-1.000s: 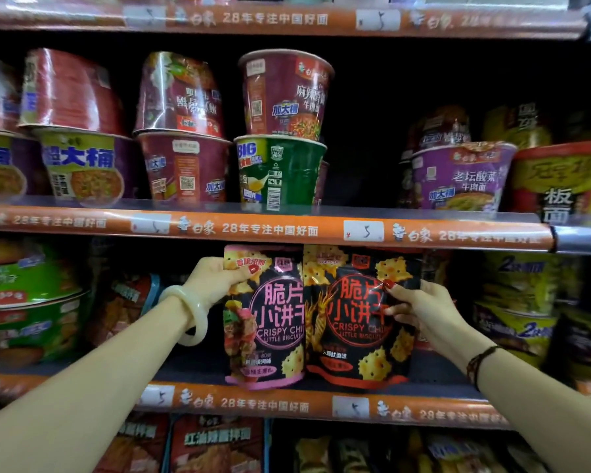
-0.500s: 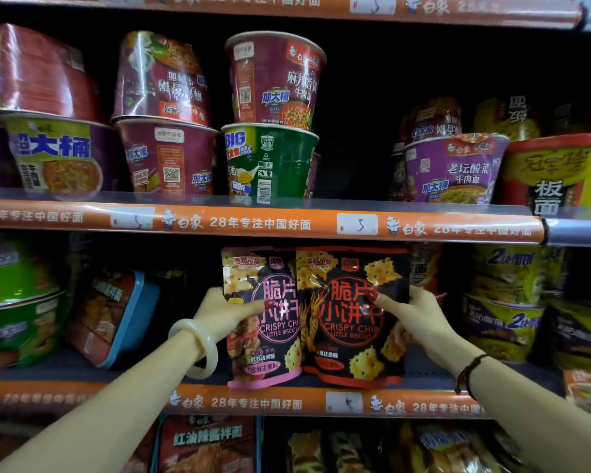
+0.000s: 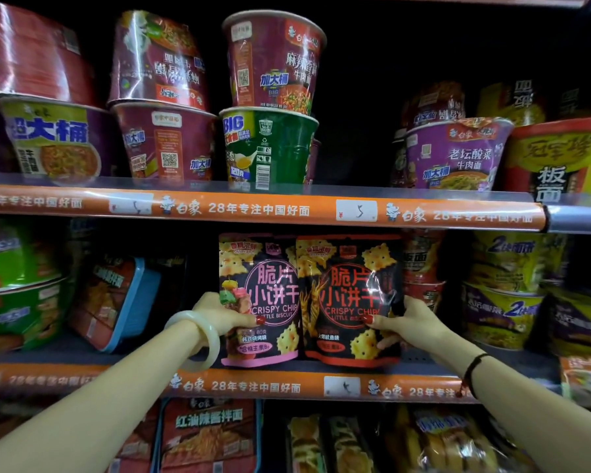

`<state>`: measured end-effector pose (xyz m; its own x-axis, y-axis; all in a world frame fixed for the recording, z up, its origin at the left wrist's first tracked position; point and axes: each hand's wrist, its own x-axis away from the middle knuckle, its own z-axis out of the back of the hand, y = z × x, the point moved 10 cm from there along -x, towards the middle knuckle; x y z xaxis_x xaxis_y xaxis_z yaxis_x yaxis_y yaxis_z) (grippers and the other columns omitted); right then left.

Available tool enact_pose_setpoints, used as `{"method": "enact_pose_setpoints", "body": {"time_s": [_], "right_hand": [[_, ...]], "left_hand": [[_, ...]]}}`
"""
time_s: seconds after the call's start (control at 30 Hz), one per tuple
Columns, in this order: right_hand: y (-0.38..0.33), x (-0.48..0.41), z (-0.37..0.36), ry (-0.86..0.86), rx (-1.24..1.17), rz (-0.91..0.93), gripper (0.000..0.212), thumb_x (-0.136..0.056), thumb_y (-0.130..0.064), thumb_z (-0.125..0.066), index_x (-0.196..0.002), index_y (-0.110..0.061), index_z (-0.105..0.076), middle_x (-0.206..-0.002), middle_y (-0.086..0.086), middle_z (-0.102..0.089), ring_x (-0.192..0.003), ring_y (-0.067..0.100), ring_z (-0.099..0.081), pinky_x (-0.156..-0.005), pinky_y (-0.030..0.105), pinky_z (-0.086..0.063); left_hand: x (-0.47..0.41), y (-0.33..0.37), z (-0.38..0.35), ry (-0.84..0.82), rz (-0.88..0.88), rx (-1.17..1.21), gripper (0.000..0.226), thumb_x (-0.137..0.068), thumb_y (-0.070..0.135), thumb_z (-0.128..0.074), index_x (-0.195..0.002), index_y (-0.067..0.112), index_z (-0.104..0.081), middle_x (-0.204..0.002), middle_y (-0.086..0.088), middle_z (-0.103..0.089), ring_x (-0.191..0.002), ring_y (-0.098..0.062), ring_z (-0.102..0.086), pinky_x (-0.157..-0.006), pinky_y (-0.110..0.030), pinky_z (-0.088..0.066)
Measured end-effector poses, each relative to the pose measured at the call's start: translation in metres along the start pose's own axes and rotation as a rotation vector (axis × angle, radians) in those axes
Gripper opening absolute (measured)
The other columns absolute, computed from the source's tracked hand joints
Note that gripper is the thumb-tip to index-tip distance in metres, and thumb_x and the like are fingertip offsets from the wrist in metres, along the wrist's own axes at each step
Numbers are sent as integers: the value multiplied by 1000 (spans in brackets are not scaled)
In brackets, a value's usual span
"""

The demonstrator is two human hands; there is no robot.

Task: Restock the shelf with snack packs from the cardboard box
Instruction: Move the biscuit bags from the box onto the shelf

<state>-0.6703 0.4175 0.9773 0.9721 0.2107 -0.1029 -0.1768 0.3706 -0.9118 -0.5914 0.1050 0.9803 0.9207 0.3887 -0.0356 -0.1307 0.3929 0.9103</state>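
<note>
1. two snack packs are stood upright, side by side and touching, at the front edge of the middle shelf (image 3: pixel 423 365), between noodle trays on the left and noodle bowls on the right.
2. the left hand (image 3: pixel 219 314) is clamped on the left edge of the pink-trimmed pack (image 3: pixel 263 302), thumb laid across its front, probably so that it is kept from tipping.
3. the right hand (image 3: pixel 410 324) is closed on the right edge of the red-trimmed pack (image 3: pixel 348 302), thumb on the front and fingers curled behind, seemingly to square it against its neighbour.
4. both packs are glossy black plastic pouches, flat and rectangular, printed with yellow crackers; glare is shown on the crinkled film of the red one.
5. a smooth pale bangle (image 3: pixel 198 339) is worn on the left wrist, a thin dark cord (image 3: pixel 471 367) on the right.
6. paper noodle tubs (image 3: pixel 270 107) wrapped in shiny film are stacked on the shelf above.
7. the cardboard box is not in view.
</note>
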Motion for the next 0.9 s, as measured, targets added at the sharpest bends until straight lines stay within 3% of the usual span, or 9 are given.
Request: {"method": "enact_pose_setpoints", "body": {"time_s": [0.07,0.17,0.47,0.67,0.8,0.9], "right_hand": [[5,-2,5,10,-52,0,43,-84,-12,-70,-121,-11,-49,-93,3,-70,-53,17,-68,-42,21,-47],[13,-11,11,18,-121,-17,45,-83,-9,-70,-123,-9,-49,-100,11,-69,-53,18,-68,-49,22,-55],[26,-42,8,40,-133,-34,47,-83,-5,-69,-124,-5,-46,-101,18,-68,-57,25,-66,-53,26,-59],[31,-68,-1,76,-64,-35,57,-83,-7,-70,-131,-5,-39,-102,19,-67,-54,20,-68,-49,24,-55],[36,-77,-3,88,-87,-60,43,-83,-6,-70,-118,-7,-46,-91,12,-67,-50,19,-65,-48,24,-56],[37,-77,-4,88,-68,-96,39,-82,-8,-72,-113,-5,-49,-78,9,-68,-41,12,-62,-43,22,-52]], "left_hand": [[-2,1,0,-5,-4,41,22,-74,10,-78,-88,10,-61,-85,-2,-64,-77,-15,-57,-73,-29,-44],[-12,-2,-4,-27,10,104,23,-74,11,-77,-90,14,-61,-97,-5,-65,-91,-20,-56,-81,-34,-45],[-46,-15,-12,-15,7,76,21,-69,14,-81,-84,18,-67,-97,-8,-72,-97,-27,-66,-93,-48,-51],[-66,-17,-14,5,-3,128,20,-71,7,-79,-82,15,-65,-84,-4,-69,-92,-26,-65,-90,-40,-51],[-77,-25,-18,-47,36,167,25,-71,4,-78,-93,11,-67,-97,-10,-71,-98,-28,-65,-95,-46,-49],[-80,-29,-24,-88,62,205,28,-75,3,-75,-101,9,-64,-101,-10,-69,-99,-26,-62,-87,-37,-49]]}}
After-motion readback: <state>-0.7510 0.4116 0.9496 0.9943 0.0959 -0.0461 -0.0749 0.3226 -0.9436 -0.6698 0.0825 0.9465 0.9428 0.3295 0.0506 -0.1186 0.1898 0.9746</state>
